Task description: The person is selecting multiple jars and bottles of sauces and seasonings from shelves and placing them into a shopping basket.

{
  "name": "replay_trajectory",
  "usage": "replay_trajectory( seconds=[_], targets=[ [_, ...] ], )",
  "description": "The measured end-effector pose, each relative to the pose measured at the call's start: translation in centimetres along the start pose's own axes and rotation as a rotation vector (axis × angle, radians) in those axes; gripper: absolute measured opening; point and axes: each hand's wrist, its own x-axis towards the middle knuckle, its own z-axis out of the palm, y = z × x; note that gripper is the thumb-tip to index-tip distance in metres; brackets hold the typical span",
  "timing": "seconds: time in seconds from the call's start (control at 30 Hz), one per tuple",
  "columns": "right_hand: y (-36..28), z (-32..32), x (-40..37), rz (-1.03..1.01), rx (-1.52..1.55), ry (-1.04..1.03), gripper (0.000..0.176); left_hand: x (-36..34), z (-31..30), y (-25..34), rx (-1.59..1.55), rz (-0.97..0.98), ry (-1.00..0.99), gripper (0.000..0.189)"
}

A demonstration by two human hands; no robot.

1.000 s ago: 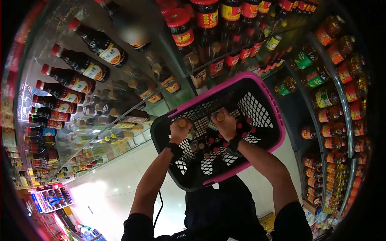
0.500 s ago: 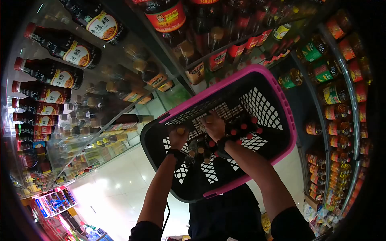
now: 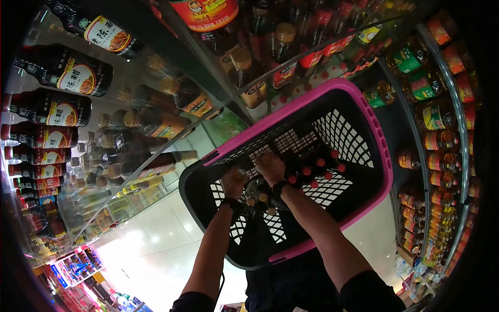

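The brown-capped bottles [image 3: 259,196] stand in the basket [image 3: 317,101], toward its left wall; your left hand [image 3: 234,182] is curled tight round one bottle neck there; your right hand [image 3: 271,167] is closed round another just beside it; red-capped bottles [image 3: 312,169] cluster at the basket's middle, beside your right wrist; dark sauce bottles [image 3: 67,78] line the shelf left of the basket; jars [image 3: 436,139] fill the shelves to its right; pale floor [image 3: 156,234] lies below it.

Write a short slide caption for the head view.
Left hand and right hand grip bottles inside a pink-rimmed basket.
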Motion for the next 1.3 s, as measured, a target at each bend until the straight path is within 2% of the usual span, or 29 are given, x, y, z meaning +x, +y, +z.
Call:
replay_trajectory(
  seconds=[0.07, 0.2, 0.3, 0.4, 0.47, 0.6, 0.67, 0.8, 0.87, 0.9, 0.97, 1.0, 1.07, 1.13, 1.2, 1.23, 1.3],
  targets=[
    [0.5, 0.8, -0.2, 0.038, -0.063, 0.041, 0.028, -0.3, 0.1, -0.6, 0.159, -0.013, 0.001, 0.042],
    [0.9, 1.6, -0.3, -0.006, 0.006, 0.043, 0.03, -0.1, 0.2, -2.1, 0.103, -0.084, -0.098, 0.041],
    [1.2, 2.2, 0.0, -0.02, -0.067, 0.002, 0.028, -0.1, 0.4, -2.8, 0.058, 0.004, -0.139, 0.039],
    [1.2, 2.5, 0.0, 0.083, -0.012, -0.07, 0.027, -0.4, 0.2, -2.5, 0.071, 0.049, -0.16, 0.039],
    [0.6, 2.5, -0.1, 0.14, -0.104, -0.169, 0.027, -0.7, -0.2, -2.1, 0.241, -0.14, -0.309, 0.048],
    [-0.2, 2.4, -0.4, 0.116, -0.089, -0.088, 0.027, -0.9, 0.3, -3.5, 0.27, -0.099, -0.273, 0.047],
    [0.4, 2.8, -0.2, 0.074, -0.049, -0.044, 0.026, -0.4, 0.4, -4.0, 0.273, -0.001, -0.259, 0.045],
    [0.8, 3.0, -0.4, 0.07, -0.132, -0.049, 0.038, -0.4, 0.2, -3.6, 0.231, -0.091, -0.206, 0.04],
    [0.2, 2.6, -0.5, 0.008, -0.164, -0.058, 0.025, -0.2, -0.1, -3.8, 0.213, -0.154, -0.231, 0.038],
    [1.9, 3.4, -0.3, 0.009, -0.165, -0.06, 0.025, -0.2, 0.5, -5.7, 0.211, -0.157, -0.232, 0.038],
    [4.0, 4.4, 0.6, -0.38, -0.592, -0.194, 0.016, 0.2, 1.5, -7.6, 0.237, -0.107, -0.208, 0.034],
    [3.8, 4.2, 0.7, -0.374, -0.597, -0.189, 0.016, 0.2, 1.3, -7.5, 0.235, -0.102, -0.217, 0.034],
    [2.2, 4.2, 0.6, -0.19, -0.559, -0.248, 0.016, -0.1, 0.2, -5.8, 0.238, -0.018, -0.292, 0.031],
    [0.9, 4.0, 0.3, -0.123, -0.539, -0.226, 0.018, -0.1, -1.0, -2.4, 0.307, -0.074, -0.323, 0.031],
    [0.1, 3.7, 0.3, -0.036, -0.5, -0.279, 0.017, -0.2, -1.1, -1.1, 0.426, -0.183, -0.464, 0.03],
    [-0.2, 3.6, 0.2, -0.036, -0.498, -0.276, 0.017, -0.7, -0.2, -3.7, 0.3, -0.177, -0.372, 0.029],
    [0.3, 3.9, -0.2, -0.03, -0.529, -0.358, 0.017, -0.9, -0.7, -3.4, 0.332, -0.146, -0.343, 0.028]
  ],
)
